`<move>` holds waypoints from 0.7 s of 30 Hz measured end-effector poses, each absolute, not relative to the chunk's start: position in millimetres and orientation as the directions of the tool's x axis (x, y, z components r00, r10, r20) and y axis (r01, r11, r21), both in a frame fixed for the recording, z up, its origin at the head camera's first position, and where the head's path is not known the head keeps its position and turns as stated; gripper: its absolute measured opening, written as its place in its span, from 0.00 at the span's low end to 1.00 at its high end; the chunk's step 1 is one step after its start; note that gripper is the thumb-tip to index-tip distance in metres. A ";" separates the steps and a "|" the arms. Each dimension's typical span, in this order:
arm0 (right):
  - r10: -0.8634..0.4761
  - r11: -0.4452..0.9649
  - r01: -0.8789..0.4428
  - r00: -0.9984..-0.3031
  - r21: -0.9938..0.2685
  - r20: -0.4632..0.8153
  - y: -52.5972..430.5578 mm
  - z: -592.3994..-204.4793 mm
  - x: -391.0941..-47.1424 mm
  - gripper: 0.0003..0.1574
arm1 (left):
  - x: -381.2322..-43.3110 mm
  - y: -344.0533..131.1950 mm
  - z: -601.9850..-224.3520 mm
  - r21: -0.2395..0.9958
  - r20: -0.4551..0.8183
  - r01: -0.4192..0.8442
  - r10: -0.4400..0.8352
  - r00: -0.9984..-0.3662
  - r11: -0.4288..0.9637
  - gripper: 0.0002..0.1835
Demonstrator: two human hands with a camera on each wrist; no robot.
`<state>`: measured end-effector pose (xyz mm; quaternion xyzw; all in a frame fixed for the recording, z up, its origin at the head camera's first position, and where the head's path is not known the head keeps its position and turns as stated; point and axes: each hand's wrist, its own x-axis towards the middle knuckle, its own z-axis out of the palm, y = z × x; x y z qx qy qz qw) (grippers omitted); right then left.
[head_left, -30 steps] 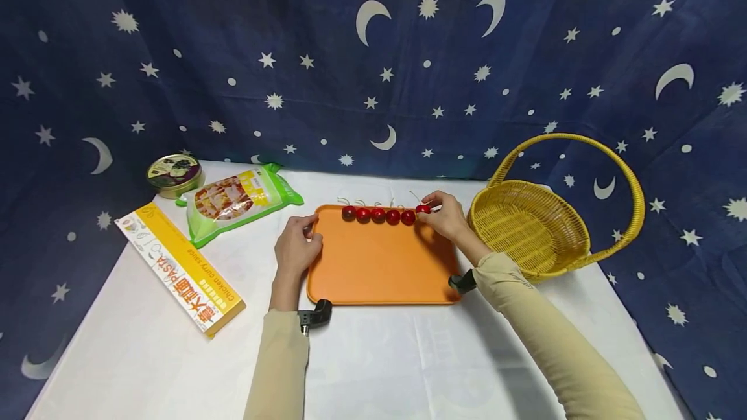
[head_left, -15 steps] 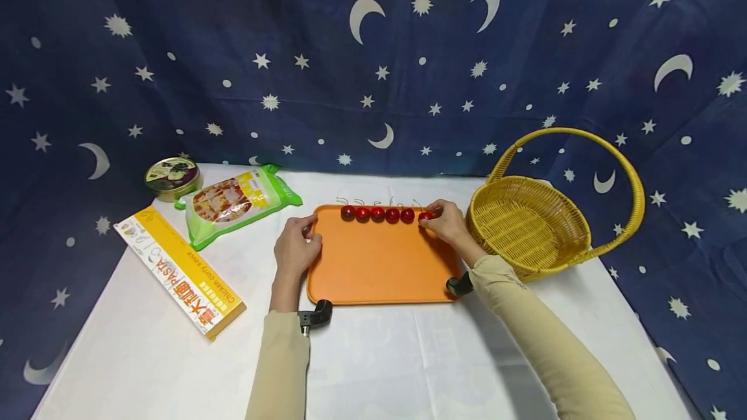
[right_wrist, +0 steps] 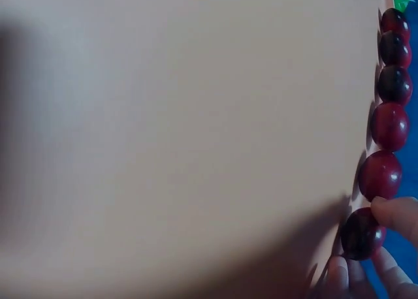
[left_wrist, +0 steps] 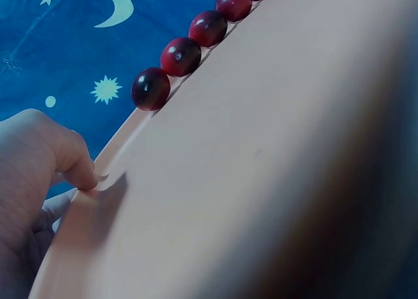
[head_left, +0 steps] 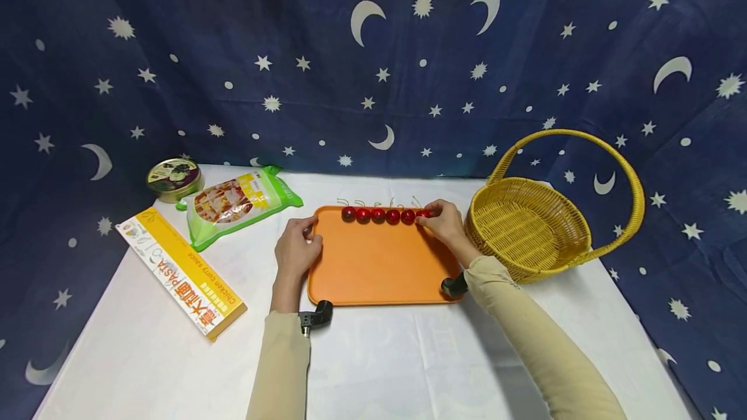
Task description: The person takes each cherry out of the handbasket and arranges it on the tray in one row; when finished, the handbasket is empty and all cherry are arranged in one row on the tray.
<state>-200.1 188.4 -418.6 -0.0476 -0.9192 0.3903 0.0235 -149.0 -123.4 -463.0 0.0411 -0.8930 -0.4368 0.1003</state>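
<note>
Along the far rim of an orange tray (head_left: 379, 264) stands a row of dark red cherries (head_left: 378, 216), their stems pointing away. At the row's right end, my right hand (head_left: 445, 224) pinches the last cherry (right_wrist: 362, 235) between thumb and fingers, close to its neighbour; the head view shows it partly covered by the fingers. On the opposite side, my left hand (head_left: 297, 248) grips the tray's left rim near the far corner. In the left wrist view, a fingertip (left_wrist: 83, 176) lies over the rim and other fingers are below it.
A yellow wicker basket (head_left: 528, 229) with a tall handle stands right of the tray, near my right forearm. To the left lie a yellow-and-white pasta box (head_left: 181, 274), a green food bag (head_left: 239, 206) and a round tin (head_left: 174, 179). A starry blue curtain (head_left: 327, 70) hangs behind.
My right hand has lowered the last cherry from just above the far rim to the tray and shifted it slightly left against the row. My left hand stays on the rim.
</note>
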 end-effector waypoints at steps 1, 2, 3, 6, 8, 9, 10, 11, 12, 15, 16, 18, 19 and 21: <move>0.110 0.687 0.071 -0.994 -0.723 0.006 189.2 -418.9 -200.0 0.20 | -149.5 -122.7 -462.7 0.789 0.144 0.017 -0.158 -0.977 0.615 0.25; 0.113 0.682 0.073 -0.994 -0.728 0.005 189.9 -419.0 -199.4 0.20 | -150.1 -122.2 -462.4 0.790 0.146 0.021 -0.155 -0.977 0.613 0.25; 0.115 0.675 0.077 -0.993 -0.734 0.002 190.9 -419.1 -198.9 0.20 | -150.5 -121.4 -462.1 0.790 0.147 0.024 -0.151 -0.977 0.613 0.24; 0.121 0.655 0.087 -0.993 -0.751 -0.010 193.3 -420.0 -196.5 0.21 | -150.5 -119.9 -463.5 0.789 0.152 0.031 -0.146 -0.978 0.613 0.25; 0.127 0.645 0.094 -0.992 -0.758 -0.014 193.9 -421.6 -194.3 0.21 | -149.4 -119.9 -466.0 0.787 0.154 0.034 -0.143 -0.978 0.616 0.25; 0.135 0.645 0.098 -0.991 -0.758 -0.013 194.3 -422.6 -193.2 0.20 | -148.6 -119.9 -467.4 0.786 0.153 0.034 -0.141 -0.978 0.617 0.25; 0.144 0.644 0.104 -0.990 -0.758 -0.013 194.4 -423.4 -191.9 0.20 | -147.9 -120.0 -468.9 0.786 0.152 0.035 -0.137 -0.979 0.618 0.25; 0.155 0.644 0.111 -0.988 -0.757 -0.012 194.1 -423.9 -190.6 0.20 | -147.4 -120.4 -470.3 0.786 0.150 0.036 -0.133 -0.980 0.618 0.25; 0.162 0.643 0.115 -0.987 -0.757 -0.012 192.7 -424.6 -190.3 0.20 | -146.9 -121.7 -471.4 0.786 0.147 0.036 -0.131 -0.980 0.617 0.25; 0.168 0.635 0.115 -0.986 -0.764 -0.009 186.2 -424.5 -191.4 0.19 | -148.9 -127.3 -471.3 0.795 0.151 0.040 -0.134 -0.979 0.605 0.25; 0.156 0.632 0.105 -0.988 -0.768 -0.007 183.0 -424.2 -191.9 0.19 | -150.3 -129.9 -470.9 0.798 0.154 0.041 -0.138 -0.978 0.601 0.25; 0.121 0.639 0.073 -0.993 -0.766 0.006 176.7 -424.5 -193.1 0.20 | -153.9 -135.6 -470.5 0.801 0.165 0.042 -0.151 -0.975 0.597 0.25; 0.100 0.649 0.057 -0.995 -0.759 0.010 173.6 -425.2 -193.7 0.21 | -155.8 -138.5 -470.3 0.801 0.167 0.041 -0.156 -0.973 0.597 0.25; 0.052 0.667 0.021 -0.998 -0.745 0.019 168.0 -425.8 -193.6 0.22 | -159.2 -143.8 -471.2 0.795 0.164 0.036 -0.156 -0.974 0.606 0.25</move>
